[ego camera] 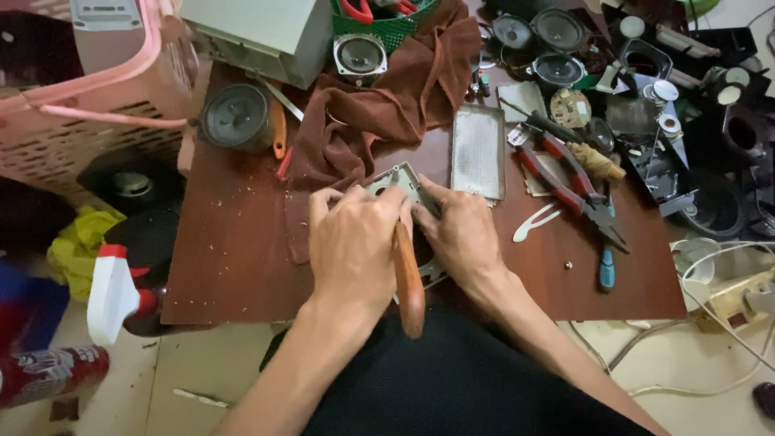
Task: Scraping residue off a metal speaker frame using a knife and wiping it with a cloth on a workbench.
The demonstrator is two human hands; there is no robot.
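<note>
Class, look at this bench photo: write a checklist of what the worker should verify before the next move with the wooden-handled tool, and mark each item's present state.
1. Left hand grips wooden-handled tool: ok.
2. Right hand steadies grey metal frame: ok.
3. Tool tip seated on frame: cannot tell, hidden by hands.
4. Frame flat on table: cannot tell.
5. Red pliers clear of hands: ok.
6. Brown cloth clear of frame: not ok, touching.
</note>
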